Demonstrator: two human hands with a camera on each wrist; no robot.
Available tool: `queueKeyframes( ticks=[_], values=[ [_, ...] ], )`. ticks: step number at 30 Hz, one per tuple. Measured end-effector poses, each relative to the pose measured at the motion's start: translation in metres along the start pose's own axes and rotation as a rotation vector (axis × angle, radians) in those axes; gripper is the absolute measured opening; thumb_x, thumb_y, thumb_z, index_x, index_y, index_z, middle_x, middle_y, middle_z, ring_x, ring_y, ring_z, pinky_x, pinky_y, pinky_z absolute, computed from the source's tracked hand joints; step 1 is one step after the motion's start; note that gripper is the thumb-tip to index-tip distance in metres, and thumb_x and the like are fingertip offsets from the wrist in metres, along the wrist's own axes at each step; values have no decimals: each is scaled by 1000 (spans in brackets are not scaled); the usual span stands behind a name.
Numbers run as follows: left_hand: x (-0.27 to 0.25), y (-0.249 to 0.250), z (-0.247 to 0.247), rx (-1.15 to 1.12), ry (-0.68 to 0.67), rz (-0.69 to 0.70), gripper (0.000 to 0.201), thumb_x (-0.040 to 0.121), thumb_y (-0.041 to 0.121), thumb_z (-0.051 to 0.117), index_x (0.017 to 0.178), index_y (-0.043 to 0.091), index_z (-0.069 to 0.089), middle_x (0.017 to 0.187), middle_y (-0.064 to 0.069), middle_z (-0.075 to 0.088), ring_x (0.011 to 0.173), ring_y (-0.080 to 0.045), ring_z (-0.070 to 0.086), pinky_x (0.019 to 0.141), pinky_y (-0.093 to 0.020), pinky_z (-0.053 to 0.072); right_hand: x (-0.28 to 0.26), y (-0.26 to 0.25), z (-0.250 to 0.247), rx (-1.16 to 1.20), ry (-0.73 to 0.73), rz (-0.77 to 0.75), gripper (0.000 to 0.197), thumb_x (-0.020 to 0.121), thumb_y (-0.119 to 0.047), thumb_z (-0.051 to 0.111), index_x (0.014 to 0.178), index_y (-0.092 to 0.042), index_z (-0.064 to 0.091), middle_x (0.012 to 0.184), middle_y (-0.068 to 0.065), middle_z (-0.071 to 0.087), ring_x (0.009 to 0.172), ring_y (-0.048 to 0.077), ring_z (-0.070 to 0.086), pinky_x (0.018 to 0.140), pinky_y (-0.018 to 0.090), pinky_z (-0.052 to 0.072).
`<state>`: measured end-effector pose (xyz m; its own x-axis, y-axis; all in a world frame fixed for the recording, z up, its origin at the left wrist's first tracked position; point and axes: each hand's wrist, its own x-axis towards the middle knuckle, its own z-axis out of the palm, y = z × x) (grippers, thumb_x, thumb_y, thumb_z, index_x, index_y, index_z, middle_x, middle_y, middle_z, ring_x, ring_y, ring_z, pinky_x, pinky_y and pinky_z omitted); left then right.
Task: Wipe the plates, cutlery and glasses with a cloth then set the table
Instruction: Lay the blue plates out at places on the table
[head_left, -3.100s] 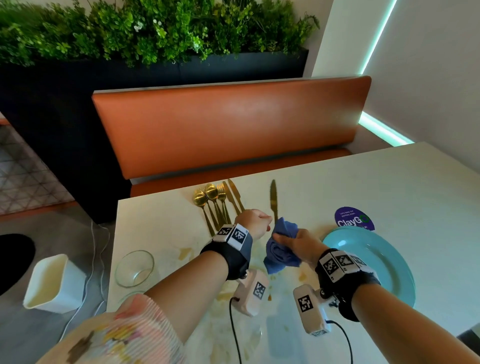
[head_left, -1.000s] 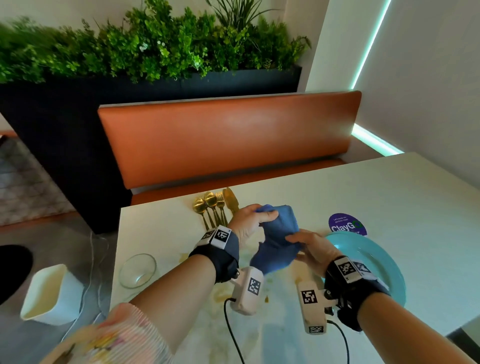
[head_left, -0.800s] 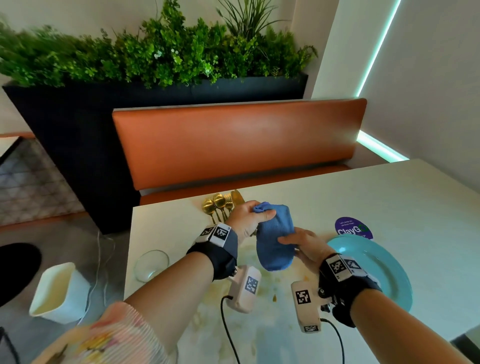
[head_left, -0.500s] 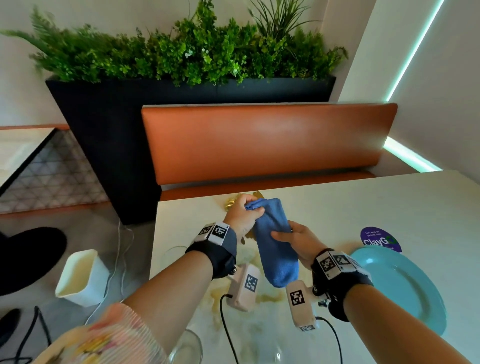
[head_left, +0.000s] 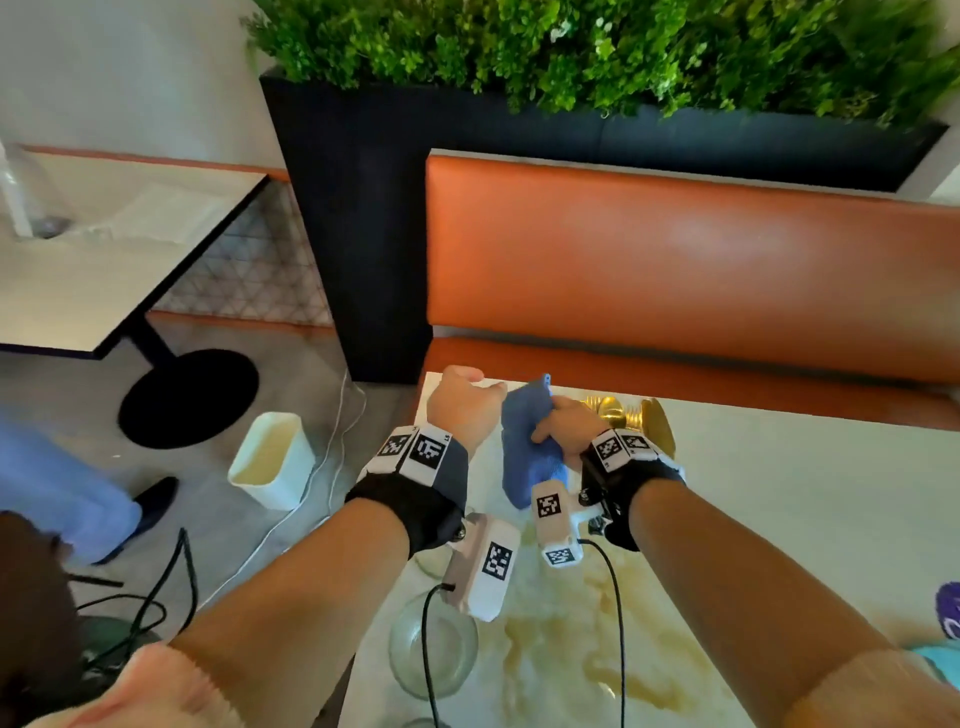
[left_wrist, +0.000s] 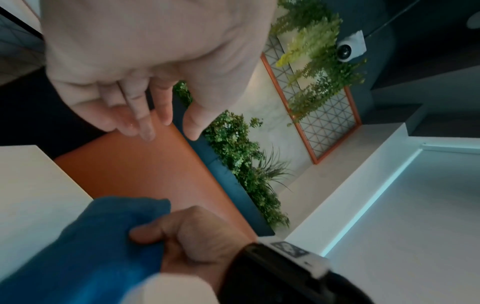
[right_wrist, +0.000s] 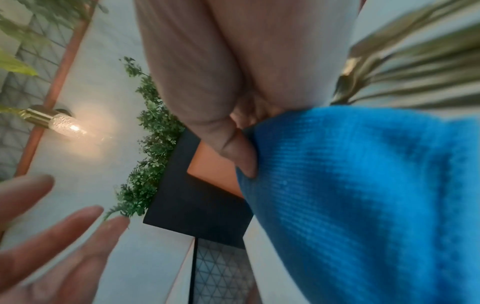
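Left hand (head_left: 464, 408) free, fingers relaxed; right hand (head_left: 568, 422) clenched

Head cam looks down and forward over counter (head_left: 779, 519) toward the bench (head_left: 675, 270) at 12 o'clock. Left wrist cam sits close under the left hand (left_wrist: 145, 67), rolled, facing bench. Right wrist cam sits tight on cloth (right_wrist: 363, 195). All three share cloth, bench, planter (head_left: 363, 208).

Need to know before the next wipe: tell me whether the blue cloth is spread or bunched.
Bunched: the blue cloth hangs gathered from the right hand, whose thumb pinches it.
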<state>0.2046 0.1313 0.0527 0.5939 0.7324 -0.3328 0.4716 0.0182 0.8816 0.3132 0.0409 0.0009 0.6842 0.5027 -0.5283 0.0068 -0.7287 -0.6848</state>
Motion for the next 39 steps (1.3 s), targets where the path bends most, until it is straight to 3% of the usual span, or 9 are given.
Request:
queueKeyframes(
  ticks=[2, 5, 10, 24, 28, 31, 33, 35, 39],
  values=[
    [10, -6, -6, -27, 32, -14, 33, 89, 23, 61, 119, 10, 57, 121, -11, 60, 113, -28, 57, 93, -34, 45, 17, -10, 13, 262, -49, -58, 54, 77, 8, 60, 129, -5, 49, 124, 22, 58, 104, 32, 59, 96, 49, 48],
    [18, -15, -10, -44, 37, -38, 29, 86, 22, 62, 110, 6, 61, 117, -18, 62, 113, -33, 57, 95, -42, 47, 26, -21, 33, 536, -138, -65, 53, 84, 17, 50, 133, 0, 43, 132, 26, 51, 114, 39, 53, 102, 55, 39],
    [25, -26, -12, -47, 49, -82, 38, 89, 20, 62, 123, 6, 55, 125, -15, 59, 118, -33, 55, 102, -44, 45, 37, -8, 57, -137, -94, 31, 55, 88, -13, 62, 136, 0, 38, 139, 15, 46, 126, 31, 47, 103, 38, 40],
    [2, -20, 10, 86, 4, -49, 28, 90, 17, 54, 116, 7, 60, 114, -18, 63, 111, -35, 58, 92, -36, 47, 9, 3, 42, -403, 136, 22, 44, 94, -18, 49, 133, -1, 38, 137, 16, 44, 124, 29, 48, 100, 32, 43],
    [-22, 4, 27, 125, -71, 41, 9, 91, 15, 53, 89, 15, 62, 86, -6, 57, 87, -24, 53, 72, -24, 40, -26, 9, 7, -479, 137, 67, 39, 93, -18, 48, 128, 1, 46, 128, 14, 55, 116, 28, 55, 90, 30, 47],
    [-52, 24, 48, 149, -142, 139, 27, 89, 15, 56, 66, 23, 47, 75, -1, 44, 75, -20, 42, 61, -25, 32, -61, 32, -27, -400, 150, 101, 39, 93, -19, 48, 127, -1, 51, 124, 13, 58, 109, 27, 60, 94, 34, 50],
    [-74, 33, 67, 186, -217, 175, 10, 90, 17, 55, 83, 16, 62, 84, -2, 54, 85, -22, 52, 65, -24, 34, -94, 53, -48, -301, 165, 115, 36, 94, -16, 46, 126, 1, 52, 125, 17, 58, 110, 29, 60, 95, 38, 50],
    [-97, 37, 92, 274, -312, 235, 20, 92, 19, 53, 102, 7, 66, 102, -9, 64, 100, -27, 59, 68, -23, 37, -132, 81, -67, -208, 196, 146, 37, 94, -15, 47, 126, 2, 51, 123, 21, 60, 110, 33, 61, 92, 39, 52],
    [-150, 32, 145, 439, -501, 342, 29, 91, 22, 53, 108, 2, 63, 118, -15, 61, 109, -31, 58, 88, -28, 49, -206, 148, -99, -14, 339, 232, 40, 90, -16, 57, 127, -3, 51, 117, 21, 64, 101, 34, 66, 67, 31, 54]
  ],
)
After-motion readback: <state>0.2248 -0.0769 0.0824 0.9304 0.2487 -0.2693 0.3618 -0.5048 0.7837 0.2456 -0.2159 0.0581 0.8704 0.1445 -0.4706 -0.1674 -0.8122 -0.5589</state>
